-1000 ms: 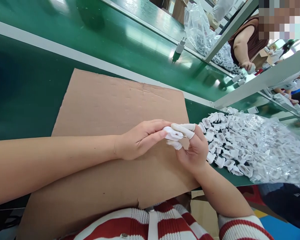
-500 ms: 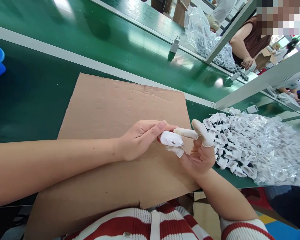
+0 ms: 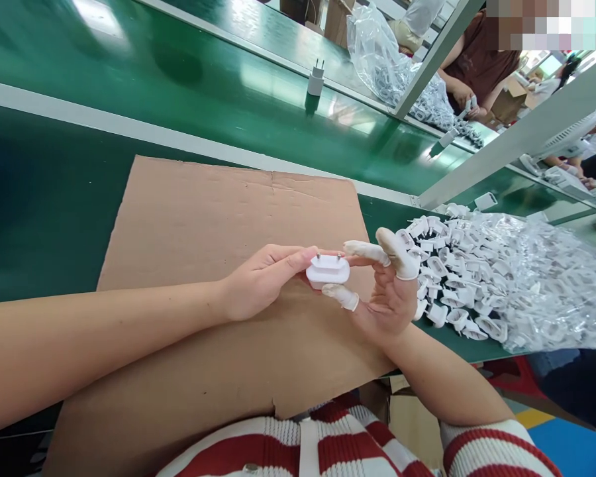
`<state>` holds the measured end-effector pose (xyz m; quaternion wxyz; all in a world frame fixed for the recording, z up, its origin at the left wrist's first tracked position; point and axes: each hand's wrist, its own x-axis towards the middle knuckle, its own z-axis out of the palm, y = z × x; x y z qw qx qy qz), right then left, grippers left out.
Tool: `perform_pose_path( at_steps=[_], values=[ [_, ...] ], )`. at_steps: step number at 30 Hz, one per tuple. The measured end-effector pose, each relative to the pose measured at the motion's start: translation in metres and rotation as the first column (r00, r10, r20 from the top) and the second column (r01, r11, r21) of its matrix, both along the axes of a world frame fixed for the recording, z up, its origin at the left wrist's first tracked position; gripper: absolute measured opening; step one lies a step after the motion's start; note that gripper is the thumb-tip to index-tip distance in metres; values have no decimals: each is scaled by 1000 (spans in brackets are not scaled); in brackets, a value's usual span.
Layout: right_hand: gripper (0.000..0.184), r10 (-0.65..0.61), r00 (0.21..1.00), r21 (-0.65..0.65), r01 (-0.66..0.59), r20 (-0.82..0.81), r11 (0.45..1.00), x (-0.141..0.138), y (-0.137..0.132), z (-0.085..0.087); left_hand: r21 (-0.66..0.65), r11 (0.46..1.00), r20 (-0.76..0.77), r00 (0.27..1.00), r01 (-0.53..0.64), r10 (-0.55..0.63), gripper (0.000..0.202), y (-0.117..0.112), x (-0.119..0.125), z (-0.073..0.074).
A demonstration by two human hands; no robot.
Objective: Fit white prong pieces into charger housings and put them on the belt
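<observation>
A white two-pin charger plug (image 3: 328, 270) is held above the cardboard sheet, its pin face turned toward me and its two metal pins along the upper edge. My left hand (image 3: 265, 281) grips it from the left, thumb on top and the other fingers mostly hidden. On the other side, my right hand (image 3: 385, 285) wears pale finger cots. Its thumb lies at the plug's lower edge and a fingertip is close to the upper right corner, while another finger stands raised.
Brown cardboard (image 3: 218, 218) covers part of the green table. To the right lies a heap of white plug housings (image 3: 447, 278) with a clear plastic bag (image 3: 561, 285). Single chargers (image 3: 316, 81) stand on the green belt (image 3: 203, 86). Beyond a slanted metal post, a co-worker (image 3: 477, 73) handles parts.
The plug has been turned in my hands, so its pins now point up instead of to the lower right. The camera view has shifted slightly; the blue container at the left is out of view.
</observation>
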<state>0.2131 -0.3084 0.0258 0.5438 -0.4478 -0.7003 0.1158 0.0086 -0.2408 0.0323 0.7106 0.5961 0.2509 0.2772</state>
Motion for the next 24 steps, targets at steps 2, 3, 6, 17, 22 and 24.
perform_pose_path(
  at_steps=[2,3,6,17,22,24],
  values=[
    [84,15,999,3,-15,-32,1000,-1,0,0,-35,999,32,999,15,-14,45,0,0,-1],
    [84,26,999,1,-26,-48,1000,-1,0,0,-58,998,57,998,27,-24,44,0,1,-2],
    [84,27,998,-18,-28,-64,999,0,-1,0,-107,993,97,994,54,-44,41,1,1,-3],
    [74,4,997,-48,-8,-75,999,1,0,0,-151,977,145,981,152,-130,39,4,-1,-5],
    [74,49,992,-26,-53,-114,998,1,1,-1,-125,982,190,974,145,-119,37,4,-2,-6],
    [73,60,991,-17,-62,-117,998,1,2,-1,-75,991,165,981,112,-99,34,3,-3,-5]
  ],
)
